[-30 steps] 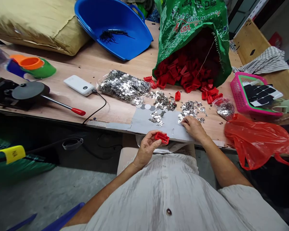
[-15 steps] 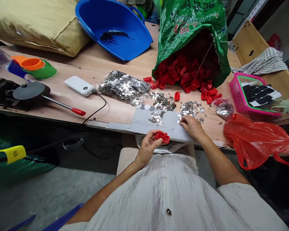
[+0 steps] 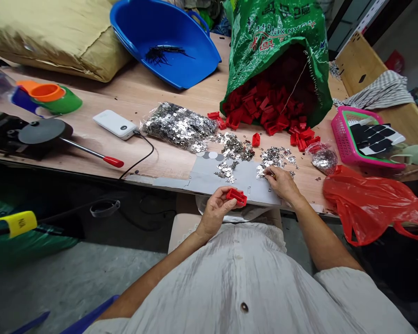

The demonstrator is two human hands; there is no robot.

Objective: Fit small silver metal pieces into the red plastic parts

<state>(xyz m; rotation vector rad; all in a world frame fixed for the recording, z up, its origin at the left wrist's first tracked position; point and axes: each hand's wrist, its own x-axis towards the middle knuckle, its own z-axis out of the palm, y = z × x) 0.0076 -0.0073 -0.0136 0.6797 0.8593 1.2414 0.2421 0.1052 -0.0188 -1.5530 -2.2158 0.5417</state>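
Observation:
My left hand (image 3: 216, 208) is closed on a small red plastic housing (image 3: 237, 196), its hollow side facing up, just off the table's front edge. My right hand (image 3: 281, 183) has its fingers pinched at the near edge of a pile of small silvery metal pieces (image 3: 272, 157). Whatever sits between those fingertips is too small to make out. Left of that pile lie two more heaps, a larger metal heap (image 3: 234, 146) and a smaller one (image 3: 227, 171) on the grey sheet (image 3: 204, 174). One loose red housing (image 3: 256, 139) rests behind them.
A green sack (image 3: 244, 60) spills red housings at the back. Around the table are a clear bag of metal pieces (image 3: 179, 126), a white power bank (image 3: 114, 124), a hand press with a red-tipped lever (image 3: 113, 161), a blue scoop (image 3: 195, 65), a pink basket (image 3: 344, 139) and a red plastic bag (image 3: 369, 199).
My right hand has shifted slightly right at the near edge of the metal pile, its fingers still pinched. My left hand and the red housing have barely moved.

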